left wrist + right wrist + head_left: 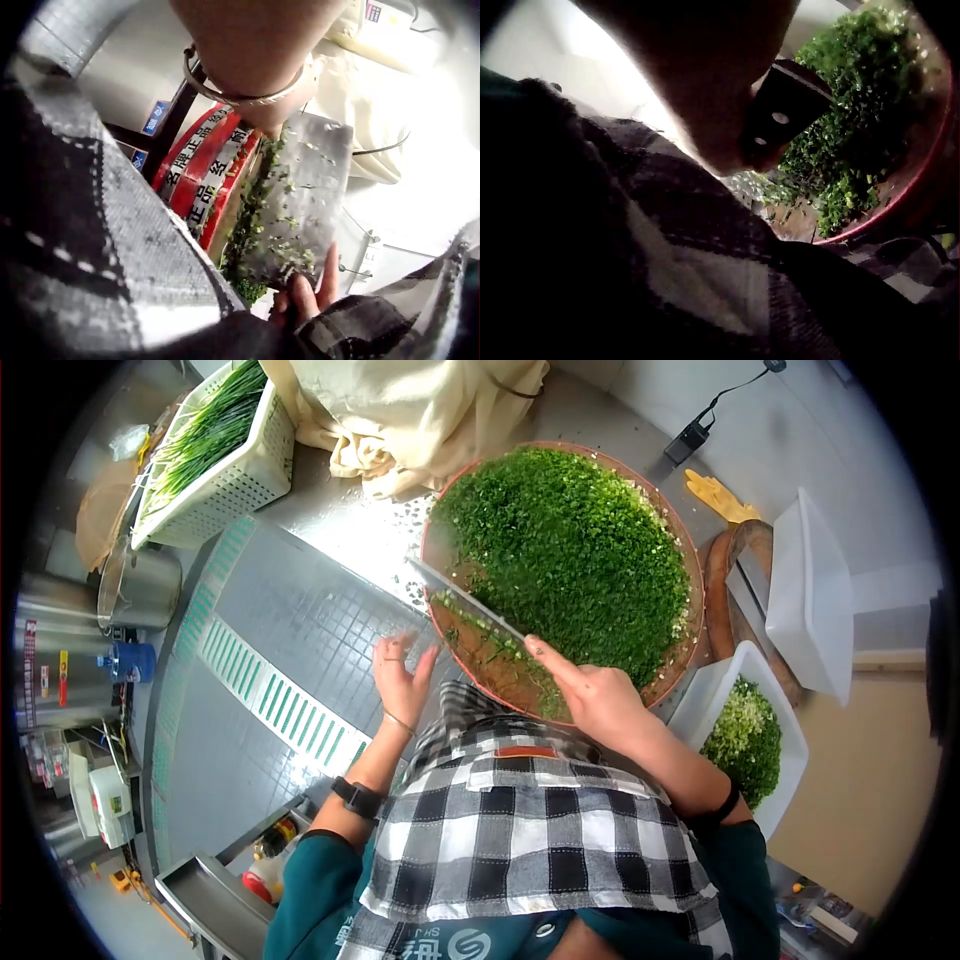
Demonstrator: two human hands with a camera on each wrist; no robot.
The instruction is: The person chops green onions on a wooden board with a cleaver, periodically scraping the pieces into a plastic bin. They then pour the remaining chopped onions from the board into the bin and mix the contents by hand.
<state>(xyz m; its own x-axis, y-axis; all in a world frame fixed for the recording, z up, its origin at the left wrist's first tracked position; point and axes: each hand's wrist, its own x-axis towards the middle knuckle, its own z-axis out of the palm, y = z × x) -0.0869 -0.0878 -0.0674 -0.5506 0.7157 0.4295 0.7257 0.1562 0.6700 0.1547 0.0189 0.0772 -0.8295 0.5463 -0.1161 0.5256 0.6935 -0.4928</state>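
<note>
A round wooden chopping board (495,668) with a red rim carries a large heap of finely chopped green onions (575,560). My right hand (605,705) grips a cleaver (468,600), its index finger extended along the blade's top; the blade stands over the near left part of the board. In the right wrist view the cleaver's dark riveted handle (791,101) shows under the hand. Green bits cling to the broad blade (304,187) in the left wrist view. My left hand (402,675), fingers spread and holding nothing, hovers just left of the board's edge.
A white tub (792,760) of chopped green onions stands right of the board, near an empty white tub (812,600) and a yellow glove (720,497). Whole green onions (215,435) fill a basket (225,490) at upper left. Beige cloth (400,420) lies behind the board.
</note>
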